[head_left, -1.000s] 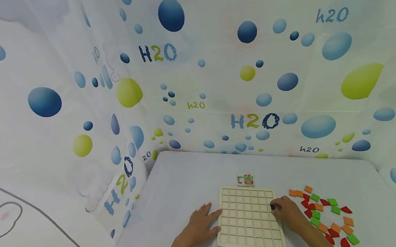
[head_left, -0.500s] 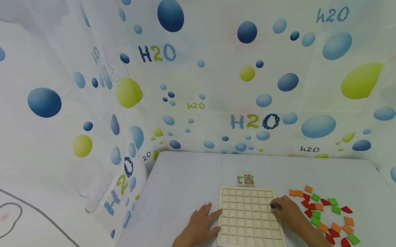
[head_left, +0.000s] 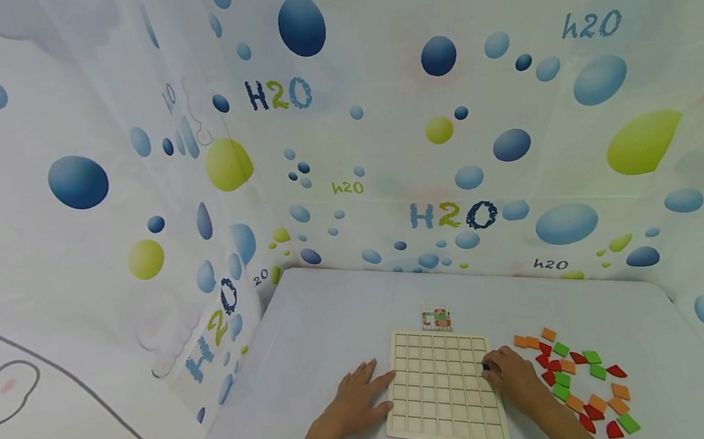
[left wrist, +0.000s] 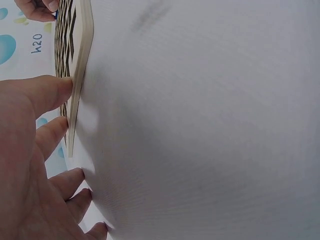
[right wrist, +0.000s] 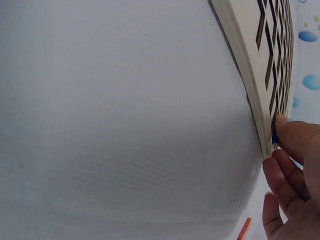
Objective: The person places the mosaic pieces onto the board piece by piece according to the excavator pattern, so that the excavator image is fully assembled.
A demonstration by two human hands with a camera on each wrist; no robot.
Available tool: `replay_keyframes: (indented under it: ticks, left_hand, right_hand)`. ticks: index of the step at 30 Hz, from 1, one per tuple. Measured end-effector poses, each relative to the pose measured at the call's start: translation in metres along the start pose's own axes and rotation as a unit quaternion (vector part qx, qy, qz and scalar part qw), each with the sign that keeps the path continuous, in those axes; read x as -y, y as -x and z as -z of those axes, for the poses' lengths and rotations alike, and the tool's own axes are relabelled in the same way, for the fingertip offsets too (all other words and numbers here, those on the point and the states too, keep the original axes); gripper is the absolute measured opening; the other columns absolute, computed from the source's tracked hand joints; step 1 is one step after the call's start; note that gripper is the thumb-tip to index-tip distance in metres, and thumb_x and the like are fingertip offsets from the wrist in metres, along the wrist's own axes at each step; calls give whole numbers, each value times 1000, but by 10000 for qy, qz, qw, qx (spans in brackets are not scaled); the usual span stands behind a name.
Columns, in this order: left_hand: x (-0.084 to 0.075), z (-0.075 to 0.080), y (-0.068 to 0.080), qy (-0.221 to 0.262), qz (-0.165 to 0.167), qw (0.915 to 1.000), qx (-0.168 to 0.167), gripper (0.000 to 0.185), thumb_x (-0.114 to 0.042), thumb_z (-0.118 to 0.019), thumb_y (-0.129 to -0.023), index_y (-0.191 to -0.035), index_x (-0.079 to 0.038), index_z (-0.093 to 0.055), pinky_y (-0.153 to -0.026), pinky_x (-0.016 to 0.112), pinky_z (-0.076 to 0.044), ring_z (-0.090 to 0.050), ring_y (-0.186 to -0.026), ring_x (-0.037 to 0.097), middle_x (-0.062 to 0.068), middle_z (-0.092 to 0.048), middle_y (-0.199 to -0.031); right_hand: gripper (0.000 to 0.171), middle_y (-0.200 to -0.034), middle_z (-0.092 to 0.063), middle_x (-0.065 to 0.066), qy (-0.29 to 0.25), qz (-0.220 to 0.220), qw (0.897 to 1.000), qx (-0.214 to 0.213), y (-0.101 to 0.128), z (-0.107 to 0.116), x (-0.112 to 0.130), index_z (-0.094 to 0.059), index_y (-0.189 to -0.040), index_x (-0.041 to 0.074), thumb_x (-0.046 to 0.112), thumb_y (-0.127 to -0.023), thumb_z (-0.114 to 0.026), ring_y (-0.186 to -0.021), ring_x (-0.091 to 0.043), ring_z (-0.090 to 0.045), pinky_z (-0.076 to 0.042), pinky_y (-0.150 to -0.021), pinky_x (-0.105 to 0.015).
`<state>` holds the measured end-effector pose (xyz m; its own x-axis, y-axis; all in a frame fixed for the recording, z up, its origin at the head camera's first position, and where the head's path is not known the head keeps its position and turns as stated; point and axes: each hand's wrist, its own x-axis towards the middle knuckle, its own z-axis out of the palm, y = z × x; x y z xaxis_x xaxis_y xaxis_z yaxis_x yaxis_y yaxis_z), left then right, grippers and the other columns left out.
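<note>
Head view first: I see the wooden grid board lying flat on the white surface, with both hands at its edges. My read of the left hand is that it lies flat, fingers straight and spread, fingertips touching the board's left edge; the left wrist view confirms this, with the fingers pressed against the board's side. The right hand sits at the board's right edge and pinches a small blue piece between thumb and fingers, right over a cell in the outermost column. From the right wrist view I can just make out a sliver of that blue piece against the board's rim, with the fingers curled around it (whether it already sits in the cell, I cannot tell). To the right of that hand a loose scatter of orange, red and green tiles lies on the surface. Just beyond the board's far edge rests a small pattern card, apart from the board.
</note>
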<state>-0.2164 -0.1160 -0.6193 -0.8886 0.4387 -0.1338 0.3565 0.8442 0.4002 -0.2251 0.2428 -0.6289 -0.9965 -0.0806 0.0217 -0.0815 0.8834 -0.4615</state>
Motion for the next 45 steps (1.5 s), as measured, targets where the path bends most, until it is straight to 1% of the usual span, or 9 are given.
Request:
replay_keyframes:
  ticks: [7,14,20,24,31,35,38,42,45]
  left_hand:
    - [0,1,0,21,-14,10000,9,59,-51,-63,-102,-158,-37,-49,-126,64,-26,-31,-158,37,12,-35,-171]
    - [-1,0,1,70,5,10000,5,59,-51,-63,-102,-158,-37,-49,-127,64,-25,-30,-159,37,12,-35,-171]
    - [0,-1,1,228,68,9997,26,60,-49,-64,-102,-158,-37,-49,-129,61,-22,-28,-160,35,10,-33,-172]
    - [1,-1,1,194,45,9998,37,60,-50,-64,-102,-158,-38,-48,-128,61,-23,-29,-160,35,10,-33,-172]
    - [0,0,1,166,35,9998,53,60,-50,-63,-102,-159,-38,-48,-128,61,-23,-29,-160,35,10,-33,-172]
    - [0,2,2,176,56,9998,64,59,-49,-64,-102,-159,-37,-48,-129,61,-23,-29,-160,35,11,-33,-172]
    - [0,3,1,155,48,9999,52,59,-49,-63,-102,-159,-37,-48,-128,61,-23,-29,-159,36,11,-34,-172]
    - [1,2,1,150,35,9999,57,60,-50,-63,-102,-159,-37,-48,-128,61,-23,-29,-159,36,11,-33,-172]
    - [1,0,0,172,46,9998,90,60,-50,-63,-102,-159,-37,-48,-128,61,-23,-29,-159,36,11,-33,-172]
  right_hand:
    - [18,-97,-60,0,-78,-32,9999,54,0,2,-1,-72,-109,11,18,-94,-80,-87,-15,-56,-55,-79,-40]
    - [20,-101,-62,-1,-135,-131,9997,154,1,3,-1,-74,-113,11,18,-95,-80,-91,-15,-60,-58,-87,-46]
    - [19,-100,-61,0,-203,-27,9997,99,3,5,2,-73,-113,10,15,-95,-80,-90,-14,-59,-59,-83,-40]
    - [21,-100,-60,0,-227,-43,9996,149,3,6,3,-73,-115,10,15,-96,-79,-90,-14,-57,-58,-83,-38]
    - [33,-104,-63,-4,-336,-199,9992,128,6,11,1,-69,-126,7,14,-94,-79,-94,-17,-60,-61,-88,-42]
    - [38,-108,-67,-10,-302,-100,9994,-167,6,23,-6,-68,-128,3,11,-93,-78,-97,-25,-65,-61,-87,-48]
    - [41,-113,-67,-20,-162,-38,9987,-472,2,34,-19,-65,-130,-3,9,-93,-78,-101,-36,-67,-60,-87,-55]
    - [49,-127,-60,-33,49,-411,9972,-618,-5,43,-40,-60,-138,-7,11,-95,-75,-114,-49,-60,-52,-95,-67]
    - [52,-133,-54,-36,147,-721,9958,-549,-9,44,-52,-57,-142,-6,13,-97,-73,-118,-54,-53,-47,-93,-71]
